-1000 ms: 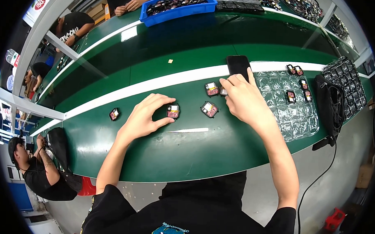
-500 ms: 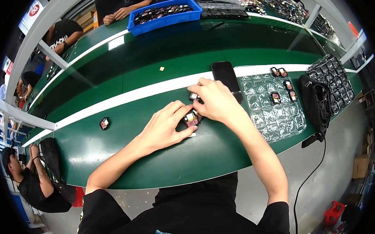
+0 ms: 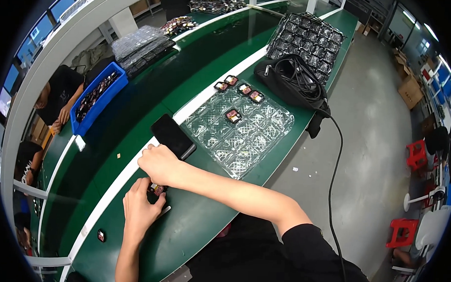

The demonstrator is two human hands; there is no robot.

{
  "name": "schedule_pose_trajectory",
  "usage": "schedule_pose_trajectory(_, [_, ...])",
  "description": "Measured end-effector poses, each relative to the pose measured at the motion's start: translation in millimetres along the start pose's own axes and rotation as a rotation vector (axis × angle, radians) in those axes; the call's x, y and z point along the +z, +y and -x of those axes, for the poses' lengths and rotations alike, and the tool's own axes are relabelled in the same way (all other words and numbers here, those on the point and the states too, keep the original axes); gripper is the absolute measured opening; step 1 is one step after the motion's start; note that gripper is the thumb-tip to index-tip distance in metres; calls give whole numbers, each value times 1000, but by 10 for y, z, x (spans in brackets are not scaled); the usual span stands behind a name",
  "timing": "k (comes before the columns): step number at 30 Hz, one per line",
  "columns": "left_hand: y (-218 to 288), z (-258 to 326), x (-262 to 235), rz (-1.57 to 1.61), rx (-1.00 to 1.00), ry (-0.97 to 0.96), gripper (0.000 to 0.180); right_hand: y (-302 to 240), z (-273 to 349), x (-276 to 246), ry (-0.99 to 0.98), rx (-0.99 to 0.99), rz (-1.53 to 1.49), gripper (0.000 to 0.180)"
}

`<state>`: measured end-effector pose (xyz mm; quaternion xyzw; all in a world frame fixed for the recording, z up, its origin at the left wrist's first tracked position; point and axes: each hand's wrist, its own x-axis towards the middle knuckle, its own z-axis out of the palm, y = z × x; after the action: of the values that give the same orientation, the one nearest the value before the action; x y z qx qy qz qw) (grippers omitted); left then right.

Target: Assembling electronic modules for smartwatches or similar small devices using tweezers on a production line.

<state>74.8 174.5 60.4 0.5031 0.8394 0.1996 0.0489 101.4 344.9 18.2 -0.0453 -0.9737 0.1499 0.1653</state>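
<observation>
My left hand [image 3: 141, 205] is curled around a small black square-edged gadget with a pink and white face [image 3: 157, 189], the thumb at its near side. Close above it, my right hand [image 3: 160, 165] is closed with the knuckles up; its fingertips and anything in them are hidden. A short white strip [image 3: 164, 212] lies on the green tabletop beside the left thumb. Another gadget of the same kind [image 3: 101, 235] rests alone at the lower left. Just beyond the right hand lies a black phone [image 3: 173, 135].
A clear plastic blister tray [image 3: 245, 141] carries several similar gadgets toward its far side. Past it are a black pouch with a coiled cable [image 3: 290, 78] and a dark moulded tray [image 3: 308, 42]. Across the bench, a person sits by a blue bin [image 3: 80, 113] filled with small parts.
The view has swung to the right, so the bench and both hands appear further left and lower. My hands stay close together at the gadget, the right one now more curled.
</observation>
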Motion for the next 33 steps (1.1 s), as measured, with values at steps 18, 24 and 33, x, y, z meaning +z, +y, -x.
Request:
schedule_pose_trajectory(18, [611,-1018,53,282,318,156,46,2012,1576,-1708,94,370,29,41])
schedule_pose_trajectory(24, [1200,-2257,634,292,424,91,52,2168,1598,-1623,63,277,98,40])
schedule_pose_trajectory(33, [1484,-2699,1131,196,353,-32,48,2224,2165,-1690,299,456,27,56])
